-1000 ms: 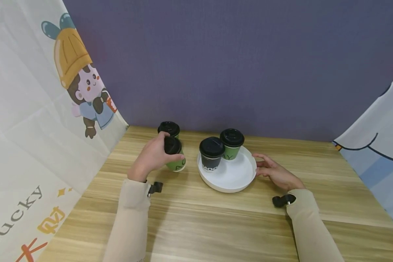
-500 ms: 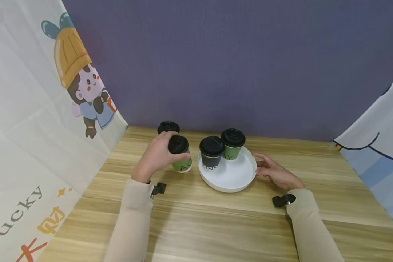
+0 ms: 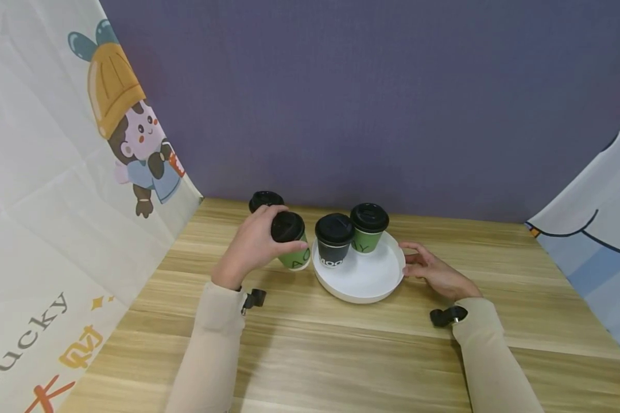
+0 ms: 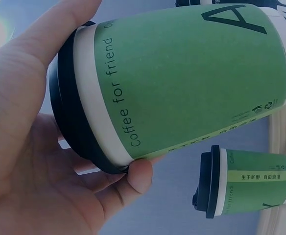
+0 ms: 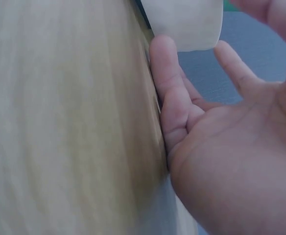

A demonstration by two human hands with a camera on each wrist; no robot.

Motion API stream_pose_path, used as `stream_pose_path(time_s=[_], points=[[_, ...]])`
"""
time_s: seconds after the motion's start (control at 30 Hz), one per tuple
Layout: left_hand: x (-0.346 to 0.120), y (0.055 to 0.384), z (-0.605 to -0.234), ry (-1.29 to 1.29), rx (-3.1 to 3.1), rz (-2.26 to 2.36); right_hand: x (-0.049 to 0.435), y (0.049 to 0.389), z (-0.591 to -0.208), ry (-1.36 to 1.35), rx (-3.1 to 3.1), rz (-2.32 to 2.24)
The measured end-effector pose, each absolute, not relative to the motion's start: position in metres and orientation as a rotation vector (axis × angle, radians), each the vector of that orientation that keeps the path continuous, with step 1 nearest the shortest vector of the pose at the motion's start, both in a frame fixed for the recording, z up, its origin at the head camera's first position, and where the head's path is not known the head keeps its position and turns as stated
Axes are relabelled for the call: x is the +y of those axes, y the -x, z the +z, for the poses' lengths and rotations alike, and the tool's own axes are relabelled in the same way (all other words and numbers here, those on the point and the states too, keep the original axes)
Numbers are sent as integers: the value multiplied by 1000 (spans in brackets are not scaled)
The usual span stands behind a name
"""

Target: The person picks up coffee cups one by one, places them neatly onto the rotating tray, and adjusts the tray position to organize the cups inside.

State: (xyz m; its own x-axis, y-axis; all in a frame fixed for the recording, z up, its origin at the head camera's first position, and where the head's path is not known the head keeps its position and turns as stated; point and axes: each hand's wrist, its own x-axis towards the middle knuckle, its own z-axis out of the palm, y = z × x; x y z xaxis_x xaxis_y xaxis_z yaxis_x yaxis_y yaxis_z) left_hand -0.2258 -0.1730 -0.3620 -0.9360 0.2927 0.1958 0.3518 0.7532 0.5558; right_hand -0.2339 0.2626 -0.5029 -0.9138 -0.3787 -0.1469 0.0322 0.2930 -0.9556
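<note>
In the head view my left hand (image 3: pixel 250 246) grips a green paper coffee cup (image 3: pixel 297 259) around its black lid. The cup is upright, just left of a round white tray (image 3: pixel 369 292); whether its base touches the table I cannot tell. The left wrist view shows thumb and fingers around the lid (image 4: pixel 69 105). On the tray stand a dark grey coffee cup (image 3: pixel 333 252) and, behind it, another green cup (image 3: pixel 365 241). My right hand (image 3: pixel 436 275) touches the tray's right side with loosely bent fingers (image 5: pixel 163 61).
Another lidded green cup (image 4: pixel 258 178) stands at the back left, partly hidden behind my left hand in the head view. A wooden table (image 3: pixel 341 355) lies beneath everything. A dark purple panel (image 3: pixel 367 103) rises behind, with printed cloths (image 3: pixel 36 143) at the sides.
My left hand has carried the green coffee cup to the right, closer to the tray. My right hand has stayed at the tray's side.
</note>
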Motion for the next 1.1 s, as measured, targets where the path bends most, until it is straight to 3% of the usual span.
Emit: stream_pose_path(time_s=[1.1], points=[[-144, 220, -368, 676, -2790, -916, 265, 235, -506, 268, 2217, -1710]])
